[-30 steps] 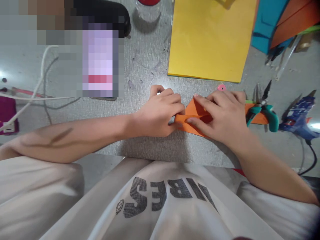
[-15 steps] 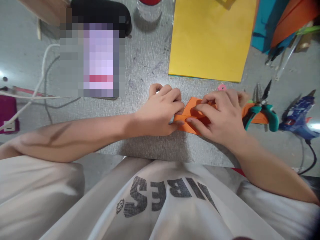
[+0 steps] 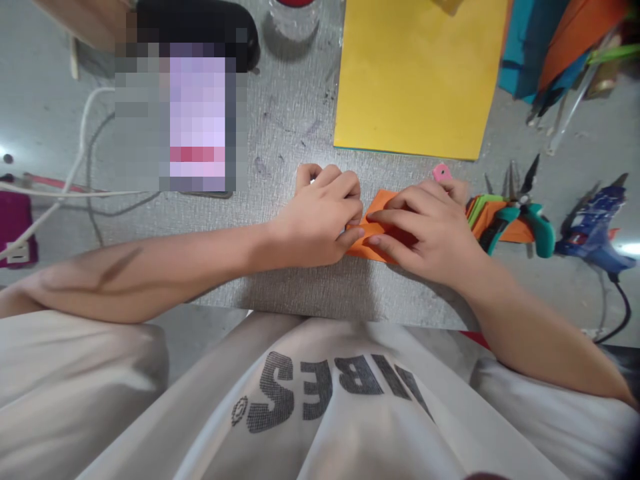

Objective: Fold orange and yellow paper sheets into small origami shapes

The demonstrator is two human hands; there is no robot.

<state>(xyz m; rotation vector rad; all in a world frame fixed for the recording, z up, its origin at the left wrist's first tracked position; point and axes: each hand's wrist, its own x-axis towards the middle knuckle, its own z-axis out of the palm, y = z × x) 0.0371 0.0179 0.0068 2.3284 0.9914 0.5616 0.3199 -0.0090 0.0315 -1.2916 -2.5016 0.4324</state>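
The orange paper (image 3: pixel 381 201) was folded and lay on the near part of the tabletop (image 3: pixel 300 293), between the two hands. The left hand (image 3: pixel 323 217) pinched its left end with the thumb and bent fingers. The right hand (image 3: pixel 435 230) lay over its right side, thumb and fingers spread apart and touching it. A little pink thing (image 3: pixel 442 173) sat just beyond the right hand. Farther right were pliers (image 3: pixel 523 201) on small papers (image 3: pixel 517 232), then a blue tool (image 3: pixel 595 223) with a cord. A big yellow sheet (image 3: pixel 415 80) lay on the far side.
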